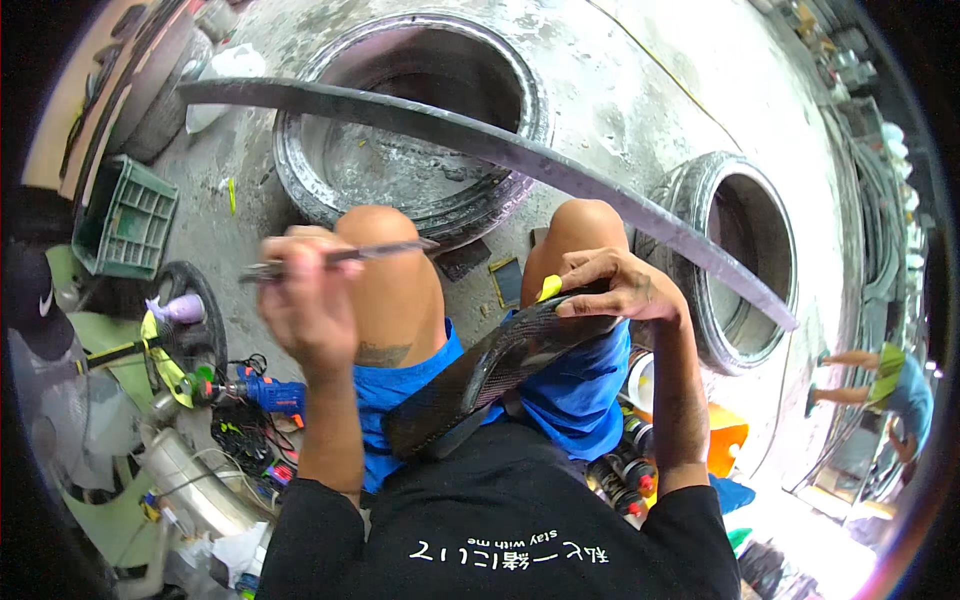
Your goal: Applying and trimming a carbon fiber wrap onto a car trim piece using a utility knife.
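My left hand, blurred, is closed round a slim, pointed dark metal tool. Its tip points right, above my knee; whether it is a knife or scissors I cannot make out. My right hand grips the upper end of a curved black carbon-fibre part, which rests slantwise across my lap. A small yellow piece, like tape or paper, sticks up beside the right fingertips at the part's edge. The tool and the part are apart. The part's lower end lies against my shirt.
A long, dark curved strip spans two tyres, a larger tyre and a smaller tyre. To the left are a green crate, a steering wheel and a blue power tool. Bottles stand at right; another person is farther off.
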Motion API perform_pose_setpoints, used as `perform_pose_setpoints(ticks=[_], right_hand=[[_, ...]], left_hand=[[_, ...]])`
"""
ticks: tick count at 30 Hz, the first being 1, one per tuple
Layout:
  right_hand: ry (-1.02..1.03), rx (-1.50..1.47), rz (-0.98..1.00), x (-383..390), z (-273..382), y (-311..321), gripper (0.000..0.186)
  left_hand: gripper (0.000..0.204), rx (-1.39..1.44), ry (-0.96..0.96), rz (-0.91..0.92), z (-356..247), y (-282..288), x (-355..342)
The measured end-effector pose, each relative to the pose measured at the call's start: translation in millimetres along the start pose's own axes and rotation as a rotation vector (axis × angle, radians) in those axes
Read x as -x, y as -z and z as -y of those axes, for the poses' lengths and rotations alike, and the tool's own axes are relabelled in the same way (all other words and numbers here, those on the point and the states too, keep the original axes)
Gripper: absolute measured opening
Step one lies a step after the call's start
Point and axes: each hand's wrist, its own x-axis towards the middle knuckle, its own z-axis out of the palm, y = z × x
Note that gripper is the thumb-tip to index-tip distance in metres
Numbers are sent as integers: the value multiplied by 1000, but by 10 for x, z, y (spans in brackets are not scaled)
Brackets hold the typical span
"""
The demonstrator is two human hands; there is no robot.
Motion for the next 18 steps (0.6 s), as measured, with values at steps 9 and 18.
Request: perform_pose_setpoints(ticks=[9,18], right_hand=[[-310,22,-146,270,-25,-30,35],[-422,-72,-71,90,106,52,34]], left_hand=[[21,-298,-90,-783,254,2418,-255],[30,-853,180,-862,1494,3813,215]])
